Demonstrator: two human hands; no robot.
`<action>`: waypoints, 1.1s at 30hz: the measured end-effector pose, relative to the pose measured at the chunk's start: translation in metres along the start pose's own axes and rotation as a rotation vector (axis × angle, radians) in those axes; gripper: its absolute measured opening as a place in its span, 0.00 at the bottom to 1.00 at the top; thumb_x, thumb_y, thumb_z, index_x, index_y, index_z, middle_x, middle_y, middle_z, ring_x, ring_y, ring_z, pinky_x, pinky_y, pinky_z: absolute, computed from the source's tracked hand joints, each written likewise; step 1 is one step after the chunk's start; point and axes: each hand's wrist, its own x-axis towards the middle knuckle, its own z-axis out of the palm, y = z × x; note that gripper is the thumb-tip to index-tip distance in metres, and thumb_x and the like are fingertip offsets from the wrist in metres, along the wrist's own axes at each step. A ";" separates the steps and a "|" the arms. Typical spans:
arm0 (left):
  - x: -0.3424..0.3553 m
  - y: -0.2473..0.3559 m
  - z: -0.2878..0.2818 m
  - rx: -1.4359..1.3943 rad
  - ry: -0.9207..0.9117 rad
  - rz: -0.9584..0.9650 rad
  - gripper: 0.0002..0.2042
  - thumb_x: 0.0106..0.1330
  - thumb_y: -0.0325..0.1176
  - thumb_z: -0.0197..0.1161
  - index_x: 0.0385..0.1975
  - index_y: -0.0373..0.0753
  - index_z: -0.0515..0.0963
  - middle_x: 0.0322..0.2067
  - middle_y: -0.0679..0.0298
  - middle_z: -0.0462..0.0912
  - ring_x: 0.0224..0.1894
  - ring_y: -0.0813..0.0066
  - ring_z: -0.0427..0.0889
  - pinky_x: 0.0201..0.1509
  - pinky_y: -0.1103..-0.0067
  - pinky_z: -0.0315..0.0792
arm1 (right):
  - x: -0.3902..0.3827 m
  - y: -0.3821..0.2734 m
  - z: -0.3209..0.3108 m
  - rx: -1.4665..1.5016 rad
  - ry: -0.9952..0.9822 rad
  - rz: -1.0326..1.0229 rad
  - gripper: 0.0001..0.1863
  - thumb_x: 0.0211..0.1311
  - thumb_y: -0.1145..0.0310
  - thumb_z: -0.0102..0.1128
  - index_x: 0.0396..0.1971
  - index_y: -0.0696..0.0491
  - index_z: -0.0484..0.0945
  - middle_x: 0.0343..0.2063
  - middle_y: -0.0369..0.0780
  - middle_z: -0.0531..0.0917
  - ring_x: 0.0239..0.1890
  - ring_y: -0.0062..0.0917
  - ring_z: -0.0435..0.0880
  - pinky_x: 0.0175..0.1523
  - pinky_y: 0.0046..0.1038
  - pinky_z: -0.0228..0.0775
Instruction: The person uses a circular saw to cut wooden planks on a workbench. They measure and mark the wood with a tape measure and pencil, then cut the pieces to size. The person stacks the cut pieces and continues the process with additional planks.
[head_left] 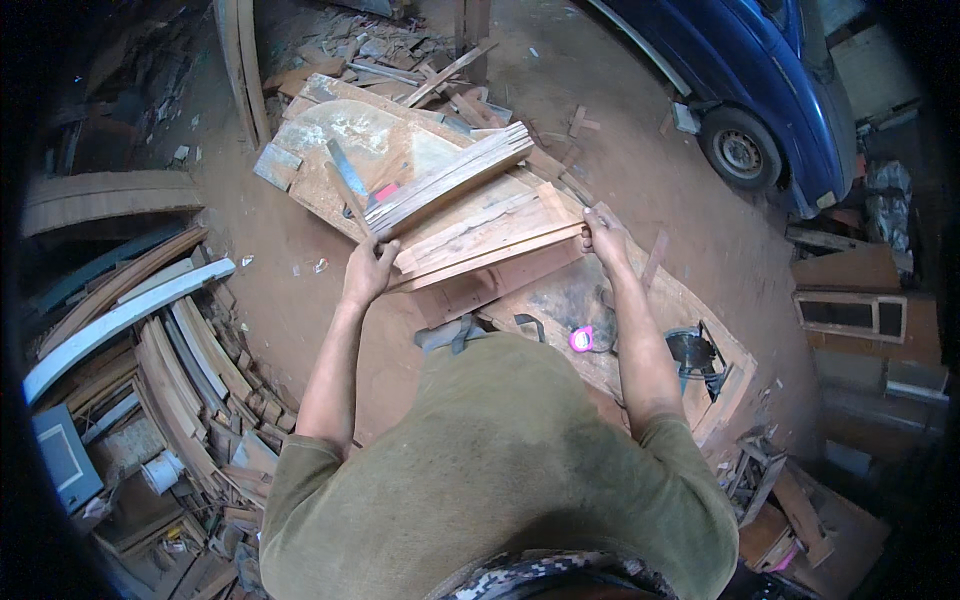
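Observation:
My left hand (pixel 372 270) is closed on the left end of a light wooden plank (pixel 485 256), thumb on top. The plank's right end is in my right hand (pixel 604 240), whose fingers wrap its edge. It lies crosswise in front of me over the workbench (pixel 530 300), one long edge toward me. Just beyond it, a stack of rough-edged boards (pixel 450 182) rests at a slant. A flat reddish board (pixel 470 290) shows beneath the plank. Nearer my right forearm sits a pink tape measure (pixel 581 339).
On the bench's right end is a black circular tool (pixel 692 350). A bluish metal strip (pixel 345 165) lies behind the boards. Curved timber offcuts (pixel 180 370) pile up at left. A blue vehicle (pixel 750 100) stands far right; scrap wood (pixel 400 65) lies at the back.

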 end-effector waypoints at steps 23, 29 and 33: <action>-0.232 0.340 0.062 -1.402 -0.849 1.000 0.09 0.65 0.29 0.69 0.44 0.37 0.83 0.37 0.55 0.87 0.38 0.71 0.86 0.44 0.73 0.78 | -0.042 0.146 -0.030 -0.145 -0.025 -0.063 0.27 0.69 0.53 0.67 0.54 0.61 0.80 0.32 0.42 0.86 0.20 0.22 0.81 0.25 0.27 0.76; -0.206 0.326 0.041 -1.222 -0.764 1.086 0.13 0.65 0.33 0.70 0.46 0.36 0.83 0.40 0.54 0.88 0.43 0.68 0.87 0.50 0.71 0.79 | -0.067 0.145 -0.037 -0.165 -0.071 -0.007 0.24 0.69 0.54 0.66 0.53 0.58 0.82 0.32 0.41 0.86 0.25 0.20 0.82 0.29 0.28 0.77; -0.139 0.269 0.050 -0.626 -0.236 0.809 0.16 0.65 0.36 0.70 0.48 0.35 0.82 0.42 0.53 0.89 0.46 0.65 0.88 0.54 0.69 0.80 | -0.104 0.173 -0.091 -0.548 -0.059 -0.267 0.24 0.69 0.52 0.65 0.51 0.59 0.83 0.36 0.47 0.88 0.36 0.31 0.88 0.44 0.35 0.80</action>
